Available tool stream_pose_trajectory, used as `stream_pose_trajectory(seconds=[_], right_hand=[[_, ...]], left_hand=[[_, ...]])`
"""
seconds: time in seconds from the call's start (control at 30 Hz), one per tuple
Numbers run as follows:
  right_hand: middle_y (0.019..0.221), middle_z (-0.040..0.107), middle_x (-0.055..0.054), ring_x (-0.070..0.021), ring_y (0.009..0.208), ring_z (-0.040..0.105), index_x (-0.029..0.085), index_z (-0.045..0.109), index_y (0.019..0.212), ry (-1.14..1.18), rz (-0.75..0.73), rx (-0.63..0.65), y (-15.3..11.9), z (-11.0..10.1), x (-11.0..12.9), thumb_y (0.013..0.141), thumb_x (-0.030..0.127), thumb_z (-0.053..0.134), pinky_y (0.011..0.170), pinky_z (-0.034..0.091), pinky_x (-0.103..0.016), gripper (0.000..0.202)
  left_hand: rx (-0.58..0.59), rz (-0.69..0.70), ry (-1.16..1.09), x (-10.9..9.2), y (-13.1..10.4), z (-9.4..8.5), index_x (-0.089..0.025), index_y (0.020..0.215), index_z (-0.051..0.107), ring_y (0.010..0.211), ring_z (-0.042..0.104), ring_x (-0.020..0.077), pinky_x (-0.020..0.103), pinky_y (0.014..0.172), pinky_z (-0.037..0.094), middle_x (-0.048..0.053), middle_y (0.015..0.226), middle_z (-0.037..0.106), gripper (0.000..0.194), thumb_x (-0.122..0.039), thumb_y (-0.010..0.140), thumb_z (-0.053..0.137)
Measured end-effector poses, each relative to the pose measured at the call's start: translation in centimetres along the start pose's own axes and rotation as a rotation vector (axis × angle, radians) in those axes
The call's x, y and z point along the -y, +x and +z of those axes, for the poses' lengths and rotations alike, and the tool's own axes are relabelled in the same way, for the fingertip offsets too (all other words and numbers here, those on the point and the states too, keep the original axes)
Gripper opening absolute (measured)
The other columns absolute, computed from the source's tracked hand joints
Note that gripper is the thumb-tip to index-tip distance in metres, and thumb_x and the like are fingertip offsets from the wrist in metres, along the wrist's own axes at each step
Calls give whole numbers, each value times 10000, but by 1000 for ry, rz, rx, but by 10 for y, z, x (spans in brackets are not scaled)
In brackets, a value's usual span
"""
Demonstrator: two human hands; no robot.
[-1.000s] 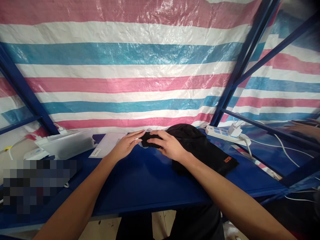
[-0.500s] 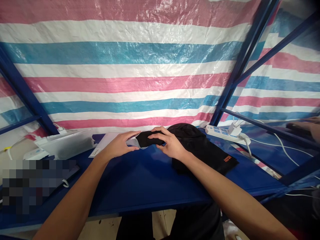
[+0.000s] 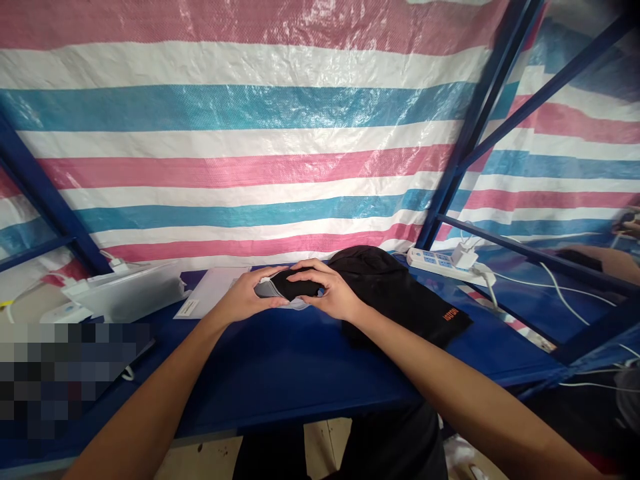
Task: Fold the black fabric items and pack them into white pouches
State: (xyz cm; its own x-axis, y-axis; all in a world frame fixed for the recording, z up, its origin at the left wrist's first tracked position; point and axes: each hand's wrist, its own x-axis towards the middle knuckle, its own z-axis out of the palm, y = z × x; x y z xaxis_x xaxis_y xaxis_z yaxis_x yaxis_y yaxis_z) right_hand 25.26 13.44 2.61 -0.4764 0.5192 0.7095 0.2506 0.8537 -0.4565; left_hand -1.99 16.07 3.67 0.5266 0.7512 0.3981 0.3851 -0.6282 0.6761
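Observation:
Between my hands, above the blue table, is a black rolled item (image 3: pixel 299 286) partly inside a clear plastic bag (image 3: pixel 265 289). My left hand (image 3: pixel 249 292) grips the bag at its left end, thumb below and fingers above. On the right, my right hand (image 3: pixel 331 288) curls its fingers over the black item, with the thumb beneath it. Just right of my right hand, a black garment (image 3: pixel 400 300) with orange lettering lies on the table. A flat whitish packet (image 3: pixel 213 293) with a label lies left, partly behind my left hand.
The blue table (image 3: pixel 280 373) has a white power strip (image 3: pixel 445 265) with cables at the back right and a translucent plastic object (image 3: pixel 145 293) at the back left. Blue metal posts stand on both sides. A person's arm (image 3: pixel 613 263) shows at far right.
The black item sits deeper between my hands, and more of the clear bag shows below it. My hands have moved closer together. The view has shifted slightly.

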Motion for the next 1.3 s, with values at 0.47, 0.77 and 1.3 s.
stream_pose_trajectory(seconds=[0.47, 0.77, 1.3], right_hand=[[1280, 675, -90, -262, 1185, 691, 261, 658, 1292, -84, 103, -66, -2, 10, 1, 889, 98, 802, 1021, 612, -433, 458], [1310, 707, -117, -286, 1260, 654, 224, 689, 1184, -312, -19, 120, -2, 13, 3, 954, 78, 718, 1084, 576, -457, 274], [1136, 784, -82, -379, 1559, 477, 242, 699, 1091, -335, 128, 255, 4, 9, 17, 958, 555, 808, 1332, 200, -696, 357]], left_hand=[[-33, -1, -32, -1, 2, 0, -277, 1365, 798, 1270, 738, 368, 498, 1134, 585, 58, 1389, 778, 610, -557, 831, 890], [-124, 23, -92, 6, 1, 4, -256, 1104, 894, 1180, 789, 333, 499, 1129, 606, 47, 1215, 839, 347, -545, 937, 804], [-469, -15, -120, 6, 1, 11, -215, 980, 895, 1001, 834, 293, 363, 941, 669, 47, 1014, 868, 231, -415, 941, 787]])
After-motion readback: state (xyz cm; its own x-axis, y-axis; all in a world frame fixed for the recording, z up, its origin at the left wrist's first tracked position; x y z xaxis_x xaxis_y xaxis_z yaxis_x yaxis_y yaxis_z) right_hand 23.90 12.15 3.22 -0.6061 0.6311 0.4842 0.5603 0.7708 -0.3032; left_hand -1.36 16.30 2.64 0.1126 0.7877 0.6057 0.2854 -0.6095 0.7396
